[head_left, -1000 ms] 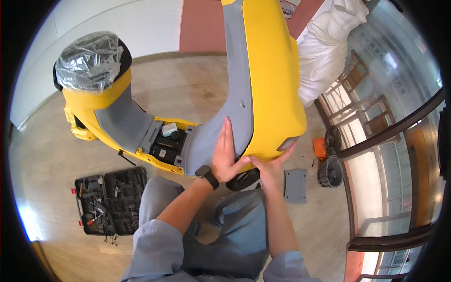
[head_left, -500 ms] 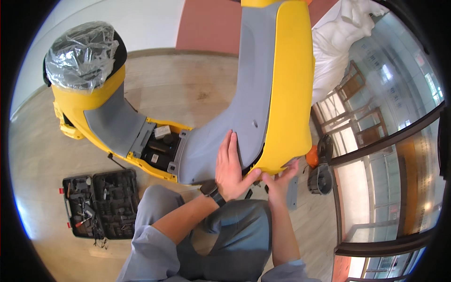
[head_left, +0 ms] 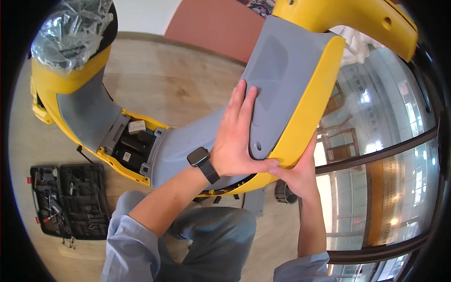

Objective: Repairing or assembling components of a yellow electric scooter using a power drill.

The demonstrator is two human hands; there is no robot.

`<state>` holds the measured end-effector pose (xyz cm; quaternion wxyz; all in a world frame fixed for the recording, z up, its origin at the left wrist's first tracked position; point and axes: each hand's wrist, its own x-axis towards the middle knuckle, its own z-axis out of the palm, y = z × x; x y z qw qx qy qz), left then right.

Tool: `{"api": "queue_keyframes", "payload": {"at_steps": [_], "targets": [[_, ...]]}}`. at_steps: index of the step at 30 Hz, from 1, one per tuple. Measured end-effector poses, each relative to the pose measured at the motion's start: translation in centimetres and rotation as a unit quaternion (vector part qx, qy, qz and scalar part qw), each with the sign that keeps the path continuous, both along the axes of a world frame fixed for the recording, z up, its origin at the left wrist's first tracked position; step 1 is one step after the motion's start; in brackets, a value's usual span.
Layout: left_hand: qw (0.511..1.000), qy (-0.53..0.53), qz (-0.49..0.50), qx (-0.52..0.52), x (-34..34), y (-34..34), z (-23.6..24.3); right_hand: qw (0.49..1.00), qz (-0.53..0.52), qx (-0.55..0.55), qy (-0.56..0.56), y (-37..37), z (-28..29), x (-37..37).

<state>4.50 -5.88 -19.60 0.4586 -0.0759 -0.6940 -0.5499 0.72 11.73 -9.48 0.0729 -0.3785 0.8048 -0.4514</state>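
Note:
A large yellow and grey scooter body stretches across the view. My left hand lies on its grey inner panel, fingers stretched out and pointing up the panel. The left thumb rests near the yellow side shell. My right hand wraps round the lower edge of that shell, its thumb close to the left thumb and its fingers partly hidden behind. Below the hands runs a narrow dark gap between grey and yellow parts. An uncovered compartment with dark parts inside lies left of my left hand.
The seat is wrapped in clear plastic. An open black tool case lies on the wooden floor at left. Under the scooter's right side stands a dark bin. Glass panes with dark frames rise at right; a yellow arm juts out above.
The scooter's front part now leans rightward in view, and its yellow side looks narrower. My left hand sits higher on the grey panel. My right hand has shifted right and up. The view has shifted too.

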Motion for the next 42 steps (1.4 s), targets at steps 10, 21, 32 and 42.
{"api": "queue_keyframes", "payload": {"at_steps": [10, 21, 32, 42], "targets": [[0.999, 0.005, -0.003, -0.036, 0.5, -0.5, 1.6, 0.998, -0.010, -0.066, -0.001, 0.3, -1.8, -0.6], [1.000, 0.004, -0.015, -0.026, 1.3, 0.7, 2.5, 0.996, -0.018, -0.013, 0.083, -0.1, -0.8, 0.1], [0.973, -0.020, 0.011, 0.229, 1.3, 2.6, 8.9, 0.971, -0.086, 0.071, 0.209, 0.8, -1.5, 0.4], [0.982, 0.011, -0.008, 0.187, 1.3, 1.2, 9.1, 0.929, -0.247, 0.006, 0.276, 0.5, -5.7, 3.6]]}}
